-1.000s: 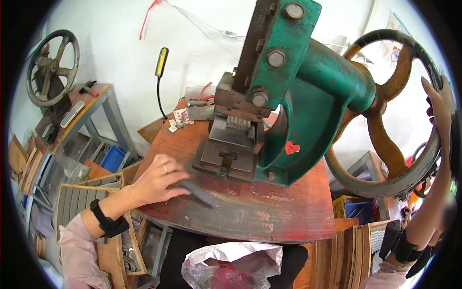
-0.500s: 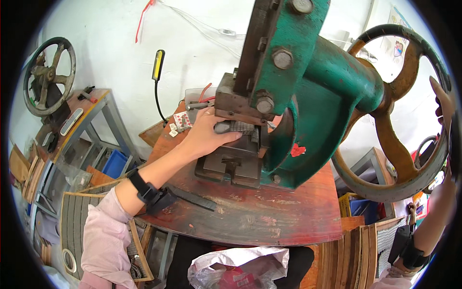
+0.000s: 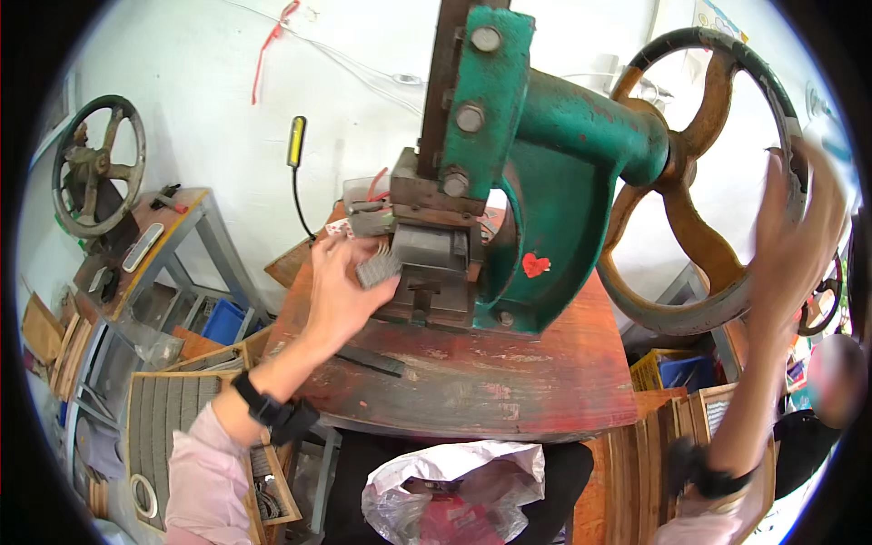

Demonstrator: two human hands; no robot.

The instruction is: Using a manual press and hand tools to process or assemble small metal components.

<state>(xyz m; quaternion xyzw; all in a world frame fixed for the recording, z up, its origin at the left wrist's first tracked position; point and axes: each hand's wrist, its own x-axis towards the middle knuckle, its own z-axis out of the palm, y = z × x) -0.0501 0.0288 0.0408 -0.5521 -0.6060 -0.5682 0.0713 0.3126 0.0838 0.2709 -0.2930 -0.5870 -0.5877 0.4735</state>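
Observation:
My left hand (image 3: 341, 291) is closed around a small grey ridged block (image 3: 379, 267), which looks like a stack of thin strips. It holds the block just left of the die (image 3: 431, 245) at the base of a green hand press (image 3: 568, 213). The die's flat metal top shows below the press ram (image 3: 434, 195). At the right, my right hand (image 3: 804, 222) is raised at the rim of the press's large handwheel (image 3: 708, 213). Motion smears its fingers, so their grip on the rim is unclear.
A dark flat strip (image 3: 371, 360) lies on the wooden table (image 3: 509, 400). Trays of grey strips (image 3: 173, 427) stand at lower left. A plastic bag (image 3: 454, 500) rests on my lap. Another person (image 3: 813, 427) is at far right. A second handwheel (image 3: 95, 168) stands at left.
My left hand has drawn the grey block out from under the ram, leftward and toward me. My right hand has shifted left and inward at the handwheel. The whole view has shifted slightly.

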